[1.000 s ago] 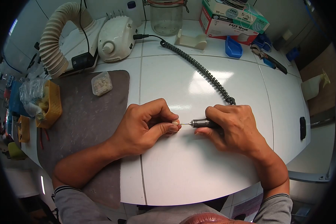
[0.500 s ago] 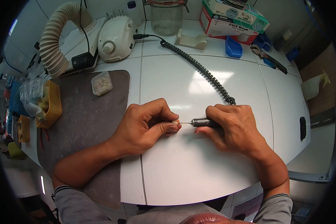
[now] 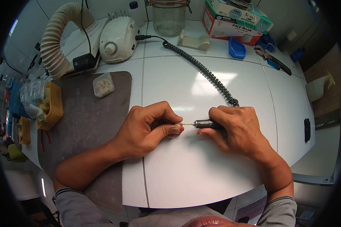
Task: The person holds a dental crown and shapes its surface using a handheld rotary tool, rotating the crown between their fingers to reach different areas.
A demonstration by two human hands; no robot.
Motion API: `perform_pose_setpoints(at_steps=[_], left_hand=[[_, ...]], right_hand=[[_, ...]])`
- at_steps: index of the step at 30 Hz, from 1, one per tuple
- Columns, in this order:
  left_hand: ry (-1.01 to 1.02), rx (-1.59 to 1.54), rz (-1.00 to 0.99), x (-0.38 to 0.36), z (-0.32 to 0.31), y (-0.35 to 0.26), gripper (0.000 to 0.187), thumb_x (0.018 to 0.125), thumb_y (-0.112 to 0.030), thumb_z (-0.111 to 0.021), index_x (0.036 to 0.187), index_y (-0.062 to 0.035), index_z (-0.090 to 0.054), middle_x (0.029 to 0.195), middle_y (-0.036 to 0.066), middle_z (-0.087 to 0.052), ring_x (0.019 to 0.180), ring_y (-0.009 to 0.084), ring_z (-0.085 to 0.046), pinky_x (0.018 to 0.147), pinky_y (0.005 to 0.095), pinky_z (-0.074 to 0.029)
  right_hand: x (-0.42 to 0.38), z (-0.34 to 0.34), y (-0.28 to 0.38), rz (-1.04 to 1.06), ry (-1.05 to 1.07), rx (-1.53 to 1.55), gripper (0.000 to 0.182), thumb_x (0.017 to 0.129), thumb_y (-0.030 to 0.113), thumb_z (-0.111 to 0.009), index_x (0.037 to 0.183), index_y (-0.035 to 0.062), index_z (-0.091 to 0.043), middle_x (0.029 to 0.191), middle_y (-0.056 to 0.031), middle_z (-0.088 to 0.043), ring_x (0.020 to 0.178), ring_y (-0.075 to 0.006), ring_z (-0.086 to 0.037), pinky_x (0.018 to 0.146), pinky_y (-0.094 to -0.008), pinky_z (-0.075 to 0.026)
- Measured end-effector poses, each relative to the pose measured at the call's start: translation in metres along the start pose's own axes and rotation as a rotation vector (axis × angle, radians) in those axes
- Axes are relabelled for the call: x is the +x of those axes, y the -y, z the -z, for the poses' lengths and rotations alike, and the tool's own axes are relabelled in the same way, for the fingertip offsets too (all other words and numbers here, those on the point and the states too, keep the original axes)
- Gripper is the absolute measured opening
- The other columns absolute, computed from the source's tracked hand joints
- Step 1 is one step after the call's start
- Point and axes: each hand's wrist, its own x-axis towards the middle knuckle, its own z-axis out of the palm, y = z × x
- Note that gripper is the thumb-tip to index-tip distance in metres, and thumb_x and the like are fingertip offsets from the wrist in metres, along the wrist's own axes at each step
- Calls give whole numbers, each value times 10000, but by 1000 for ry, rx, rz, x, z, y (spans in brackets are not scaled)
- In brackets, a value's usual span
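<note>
My left hand [image 3: 149,128] pinches a small pale piece [image 3: 179,124] between thumb and fingers, which hide most of it. In my right hand [image 3: 236,130] is a dark rotary handpiece [image 3: 207,124], held with its thin gold-coloured bit [image 3: 187,124] pointing left. The bit's tip reaches the small piece at my left fingertips; whether they touch is too small to tell. A coiled dark cord [image 3: 204,70] runs from near my right hand back to the white control unit [image 3: 119,39].
On the dark mat [image 3: 87,132] stands a clear box of pale pieces [image 3: 103,84]. A yellow basket [image 3: 54,106] is at the left. Behind are a ribbed hose [image 3: 49,41], a glass jar [image 3: 168,19], mask boxes [image 3: 231,24], a blue tray [image 3: 237,48] and pliers [image 3: 276,62].
My left fingertips and the small piece have shifted very slightly. My right hand and the handpiece look almost the same.
</note>
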Motion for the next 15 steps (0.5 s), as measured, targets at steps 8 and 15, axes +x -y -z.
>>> perform_pose_setpoints(at_steps=[8, 15], left_hand=[[17, 14, 24, 0, 0, -2, 95, 1048, 41, -728, 1130, 68, -688, 1058, 158, -825, 1042, 184, -811, 927, 291, -663], [9, -6, -20, 0, -1, 2, 123, 1036, 19, -762, 1131, 57, -694, 1070, 140, -819, 1054, 172, -803, 960, 292, -652]], right_hand=[[0, -2, -1, -13, -19, 4, 502, 993, 540, -779, 832, 88, -633, 699, -58, -673, 542, -315, -658, 486, -436, -461], [0, -1, 0, -18, -20, 4, 503, 1001, 545, -770, 836, 88, -642, 701, -56, -678, 541, -308, -659, 492, -433, -470]])
